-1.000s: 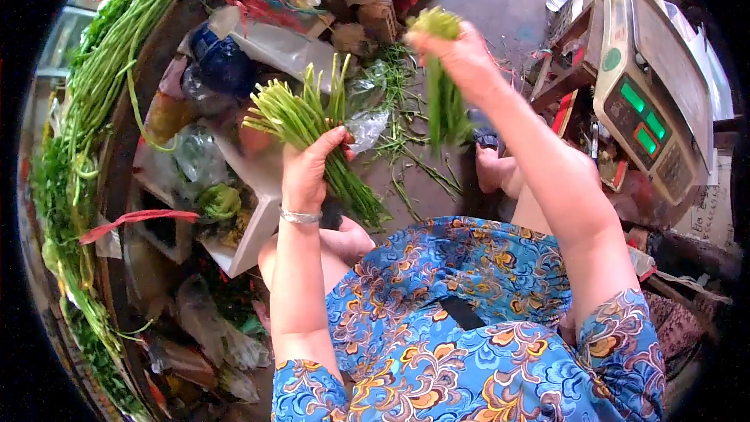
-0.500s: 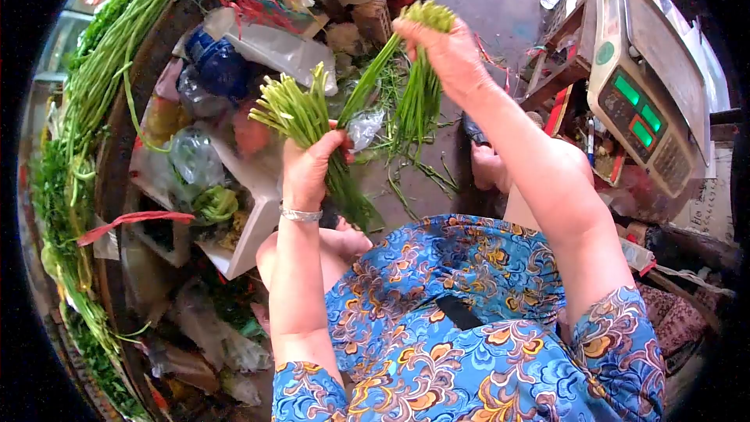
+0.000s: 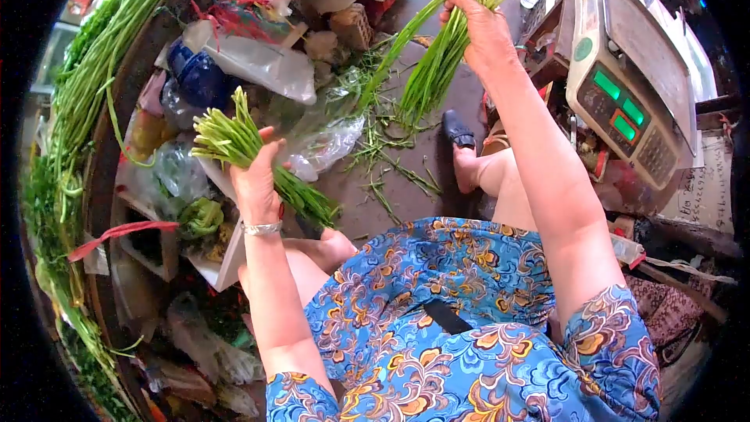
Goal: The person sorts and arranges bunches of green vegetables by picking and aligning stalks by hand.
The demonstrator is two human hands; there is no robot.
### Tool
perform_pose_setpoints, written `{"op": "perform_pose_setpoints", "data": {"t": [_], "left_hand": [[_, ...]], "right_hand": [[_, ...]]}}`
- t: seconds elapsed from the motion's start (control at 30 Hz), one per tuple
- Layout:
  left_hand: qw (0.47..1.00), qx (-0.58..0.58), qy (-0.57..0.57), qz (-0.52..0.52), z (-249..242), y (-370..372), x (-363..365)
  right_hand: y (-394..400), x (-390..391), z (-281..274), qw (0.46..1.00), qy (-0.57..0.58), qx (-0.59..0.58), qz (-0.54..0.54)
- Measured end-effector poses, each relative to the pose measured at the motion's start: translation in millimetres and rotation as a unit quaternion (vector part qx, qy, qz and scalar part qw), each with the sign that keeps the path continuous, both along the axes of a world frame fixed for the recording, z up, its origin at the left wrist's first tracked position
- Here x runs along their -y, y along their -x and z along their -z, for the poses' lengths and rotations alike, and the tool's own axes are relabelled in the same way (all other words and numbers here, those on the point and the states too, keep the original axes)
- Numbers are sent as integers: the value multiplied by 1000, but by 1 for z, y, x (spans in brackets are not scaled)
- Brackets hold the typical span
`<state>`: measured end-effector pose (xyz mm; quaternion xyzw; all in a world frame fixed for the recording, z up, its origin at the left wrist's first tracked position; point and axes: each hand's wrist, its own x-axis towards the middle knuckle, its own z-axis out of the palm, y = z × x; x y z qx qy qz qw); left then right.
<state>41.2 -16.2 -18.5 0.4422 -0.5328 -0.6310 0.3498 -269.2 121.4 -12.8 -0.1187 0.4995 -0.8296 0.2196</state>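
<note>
Two hands are full of thin green stems. Fingers of the left hand point(image 3: 259, 180) are curled around one bunch point(image 3: 303, 197), with its pale ends poking up past the thumb and its darker ends pointing down toward a bare foot. On that wrist is a silver bracelet point(image 3: 262, 228). Up higher and farther away, the right hand point(image 3: 486, 35) grips another bunch point(image 3: 436, 74) near its pale tops, so the long green part hangs down, and a few stems stick out to one side. The two bunches are well apart. Loose bits of stem point(image 3: 375, 148) lie on the floor point(image 3: 355, 207) between them, next to a crinkly clear plastic bag point(image 3: 332, 141). A dark shoe point(image 3: 458, 130) is on one foot. Over a blue flowery dress point(image 3: 437, 281), both arms reach forward. On the right stands a scale point(image 3: 617, 101) with green lit numbers, too small to read. Far left, long green stalks point(image 3: 98, 78) and leaves lie along the bench point(image 3: 99, 168), and a red strip point(image 3: 121, 235) crosses its edge.
</note>
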Motion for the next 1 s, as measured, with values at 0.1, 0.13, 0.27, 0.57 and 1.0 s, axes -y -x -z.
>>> {"op": "perform_pose_setpoints", "data": {"t": [0.1,0.13,0.27,0.57,1.0], "left_hand": [[1000,-8,16,14,4,1,1],[999,-14,29,34,4,2,3],[999,20,20,39,-1,13,-6],[975,-40,-43,213,1,35,-18],[969,-36,-109,217,4,38,-27]], "right_hand": [[0,0,-1,999,4,3,-43],[-1,1,-3,998,12,-4,-61],[-14,4,-10,997,-27,-15,-71],[-38,13,-13,990,-10,-17,-143],[-59,23,-5,987,-47,-85,-131]]}}
